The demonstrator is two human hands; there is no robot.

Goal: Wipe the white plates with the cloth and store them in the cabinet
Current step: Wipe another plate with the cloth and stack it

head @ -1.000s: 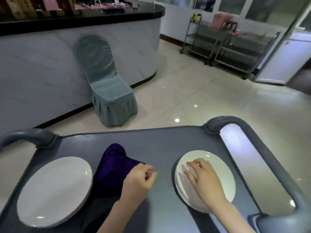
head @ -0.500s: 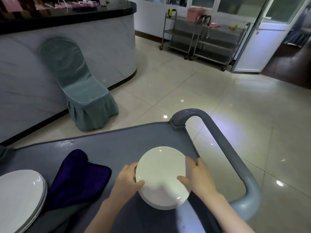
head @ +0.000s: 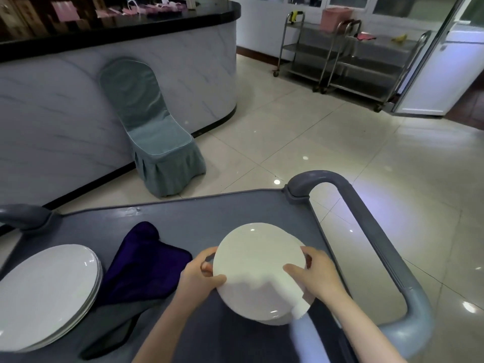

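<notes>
Gripping white plate (head: 258,268) — left hand (head: 197,277) | right hand (head: 318,277) — over cart (head: 183,221)

Held plate (head: 259,271): white, smooth, glossy glaze with light glints.
Left plates (head: 44,292): same glossy white finish.
Cloth (head: 146,263): dark purple fabric, soft nap, matt.
Cart top (head: 199,221): grey plastic, smooth, faint sheen.
Cart handle (head: 366,218): grey moulded plastic, semi-matt.
Chair cover (head: 154,137): teal fabric, matt.
Counter front (head: 52,108): veined marble look, smooth.
Floor (head: 340,153): pale tiles, highly glossy.
Trolleys (head: 366,64): bare metal, dull shine.

Left hand (head: 199,277) and right hand (head: 318,275) grip opposite edges of the white plates (head: 258,268), thumbs on top.
</notes>
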